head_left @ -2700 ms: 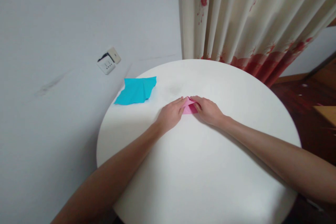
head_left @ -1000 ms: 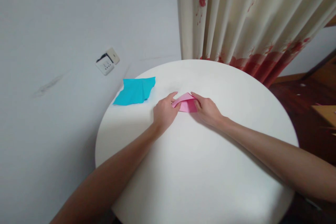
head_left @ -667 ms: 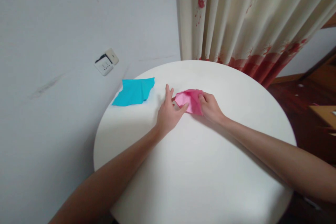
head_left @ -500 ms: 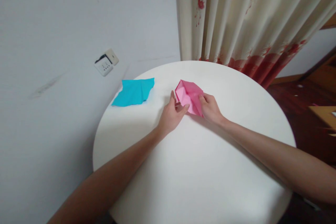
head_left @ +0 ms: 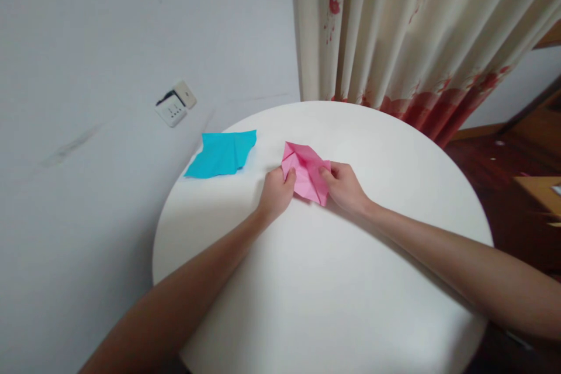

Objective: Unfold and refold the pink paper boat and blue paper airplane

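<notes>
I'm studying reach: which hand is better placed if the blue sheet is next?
Likely the left hand: it is nearer the blue sheet; the right hand is across the pink paper from it. Both hands hold that paper.

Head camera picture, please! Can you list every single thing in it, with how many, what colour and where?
pink paper: 1, pink, creased, between the two hands
blue paper: 1, bright blue, on the table's far left part
table: 1, white, round, in the middle
wall: 1 big stretch, pale grey, left and behind
socket: 1, white, on that wall
small plate: 1, beige, beside the socket
curtain: 1, cream and red with flowers, upper right
floor: 1, dark red-brown, right
right edge: more things, too cut off to name
left hand: 1, bare, gripping the pink paper's left
right hand: 1, bare, gripping its right
</notes>
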A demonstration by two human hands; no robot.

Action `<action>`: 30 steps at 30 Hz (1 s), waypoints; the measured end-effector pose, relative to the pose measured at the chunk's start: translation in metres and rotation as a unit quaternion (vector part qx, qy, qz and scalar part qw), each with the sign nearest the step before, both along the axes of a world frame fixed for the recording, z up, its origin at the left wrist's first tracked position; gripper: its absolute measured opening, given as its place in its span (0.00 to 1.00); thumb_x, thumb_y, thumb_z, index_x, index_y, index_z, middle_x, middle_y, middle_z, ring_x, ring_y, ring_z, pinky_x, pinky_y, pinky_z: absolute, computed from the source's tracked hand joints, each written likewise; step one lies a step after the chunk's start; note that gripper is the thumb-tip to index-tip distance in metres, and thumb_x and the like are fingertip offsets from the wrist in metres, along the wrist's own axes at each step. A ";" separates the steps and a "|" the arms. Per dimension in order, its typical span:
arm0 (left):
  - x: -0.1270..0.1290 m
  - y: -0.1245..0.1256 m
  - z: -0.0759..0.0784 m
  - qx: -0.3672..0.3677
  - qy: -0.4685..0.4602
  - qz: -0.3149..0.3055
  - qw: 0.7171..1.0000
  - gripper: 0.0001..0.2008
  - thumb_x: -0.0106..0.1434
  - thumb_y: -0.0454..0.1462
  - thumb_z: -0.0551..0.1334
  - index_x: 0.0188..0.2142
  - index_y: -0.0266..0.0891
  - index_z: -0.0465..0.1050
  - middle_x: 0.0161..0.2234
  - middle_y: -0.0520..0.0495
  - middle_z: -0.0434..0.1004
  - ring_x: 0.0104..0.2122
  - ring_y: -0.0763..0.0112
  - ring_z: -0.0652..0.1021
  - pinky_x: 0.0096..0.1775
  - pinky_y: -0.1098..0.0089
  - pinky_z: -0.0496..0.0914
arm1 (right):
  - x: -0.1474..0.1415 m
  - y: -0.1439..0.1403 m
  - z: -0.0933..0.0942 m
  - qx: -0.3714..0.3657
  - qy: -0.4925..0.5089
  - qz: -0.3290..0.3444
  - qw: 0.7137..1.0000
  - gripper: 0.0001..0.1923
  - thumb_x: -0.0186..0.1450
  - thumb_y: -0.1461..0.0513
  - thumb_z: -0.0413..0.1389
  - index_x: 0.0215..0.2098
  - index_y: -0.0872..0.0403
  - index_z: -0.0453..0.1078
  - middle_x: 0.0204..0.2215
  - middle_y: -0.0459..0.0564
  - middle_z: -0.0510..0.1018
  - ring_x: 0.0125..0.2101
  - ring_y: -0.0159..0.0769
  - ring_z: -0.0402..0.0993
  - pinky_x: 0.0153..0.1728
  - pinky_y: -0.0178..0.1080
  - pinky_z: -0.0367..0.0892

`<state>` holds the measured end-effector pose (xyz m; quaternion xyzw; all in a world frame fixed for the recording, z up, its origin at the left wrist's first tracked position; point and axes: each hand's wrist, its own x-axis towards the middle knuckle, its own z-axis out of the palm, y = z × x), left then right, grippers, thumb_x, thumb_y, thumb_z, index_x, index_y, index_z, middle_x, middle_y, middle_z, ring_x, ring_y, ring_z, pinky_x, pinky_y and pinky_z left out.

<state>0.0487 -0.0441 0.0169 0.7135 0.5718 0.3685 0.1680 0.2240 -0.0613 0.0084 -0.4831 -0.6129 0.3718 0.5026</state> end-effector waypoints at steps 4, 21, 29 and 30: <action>-0.003 -0.001 0.005 0.005 0.020 -0.021 1.000 0.16 0.68 0.39 0.55 0.25 0.36 0.71 0.23 0.45 0.76 0.26 0.67 0.75 0.29 0.71 0.62 | 0.005 0.000 0.005 0.028 -0.071 -0.031 0.997 0.14 0.66 0.58 0.50 0.28 0.57 0.72 0.24 0.46 0.74 0.24 0.32 0.65 0.26 0.35 0.57; -0.009 0.013 0.003 -0.013 -0.229 -0.161 0.960 0.22 0.67 0.36 0.55 0.59 0.38 0.70 0.59 0.41 0.73 0.53 0.61 0.76 0.52 0.63 0.71 | 0.014 0.012 0.010 -0.033 0.097 0.034 0.994 0.22 0.60 0.63 0.48 0.48 0.60 0.75 0.20 0.45 0.73 0.18 0.32 0.65 0.21 0.36 0.61; -0.013 0.012 -0.001 -0.085 -0.388 -0.222 0.890 0.19 0.62 0.40 0.56 0.47 0.35 0.79 0.47 0.40 0.80 0.43 0.60 0.79 0.43 0.63 0.75 | 0.022 0.015 0.011 -0.031 0.240 0.068 0.968 0.18 0.57 0.60 0.52 0.39 0.58 0.80 0.29 0.51 0.78 0.28 0.35 0.70 0.31 0.40 0.67; -0.013 0.011 0.000 -0.083 -0.391 -0.226 0.888 0.20 0.63 0.43 0.56 0.46 0.35 0.80 0.46 0.39 0.80 0.43 0.60 0.79 0.43 0.63 0.75 | 0.022 0.014 0.011 -0.025 0.240 0.068 0.968 0.18 0.59 0.58 0.52 0.39 0.58 0.81 0.30 0.52 0.78 0.29 0.36 0.70 0.32 0.40 0.67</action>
